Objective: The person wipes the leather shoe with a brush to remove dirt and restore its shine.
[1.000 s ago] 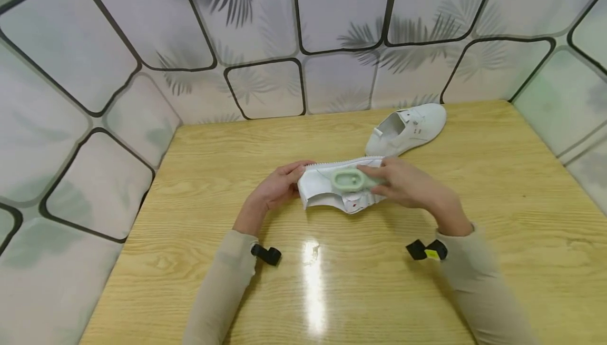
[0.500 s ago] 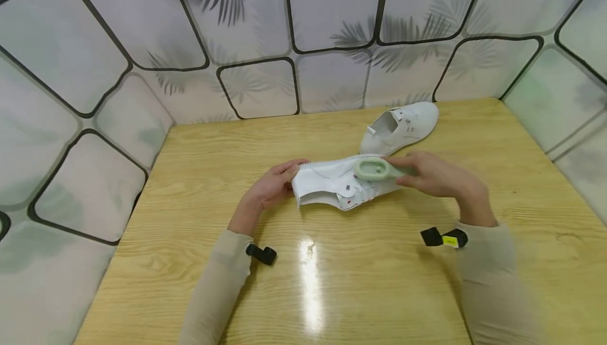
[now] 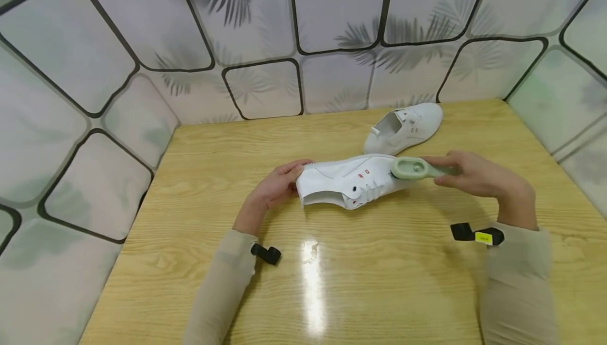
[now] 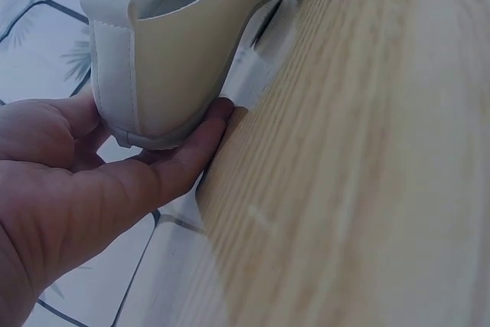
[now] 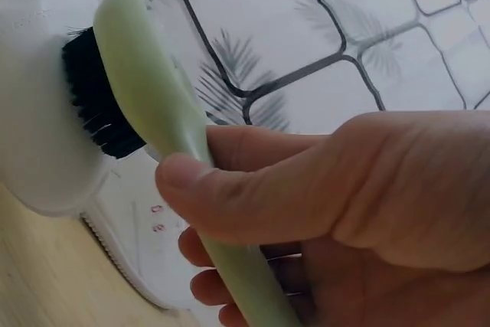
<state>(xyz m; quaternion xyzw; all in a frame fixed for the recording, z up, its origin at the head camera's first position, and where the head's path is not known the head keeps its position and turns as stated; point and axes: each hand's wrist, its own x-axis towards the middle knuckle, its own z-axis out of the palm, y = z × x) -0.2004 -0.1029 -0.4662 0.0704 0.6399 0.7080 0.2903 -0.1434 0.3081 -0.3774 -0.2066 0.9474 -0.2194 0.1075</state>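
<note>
The white shoe (image 3: 327,175), tipped on its side above or on the table (image 3: 213,150) (contact can't be told), is gripped at its heel btwn thumb & fingers of the L hand (image 3: 278,186). Off its toe end, the green brush (image 3: 410,168) is held by the R hand (image 3: 479,174), handle pinched btwn thumb & curled fingers. The dark bristles (image 5: 101,97) are set at the toe, apparently touching. For good brushing, the heel should prob. be held firmly so the shoe isn't swung round by each stroke; bristles should be laid flat, w/ light pressure, & the toe's curve followed by a turn of the wrist. Scratches could be left if the hard brush edge were tipped in. Re materials: the upper is smooth, leather-like, w/ a stitched heel strip & small red marks; the sole edge is finely toothed; the brush head is rounded, plastic-looking, hollowed on its back; bristles are short & dense. Just beyond the white shoe's toe half, its mate (image 3: 409,129) is stood upright, sole down.
</note>
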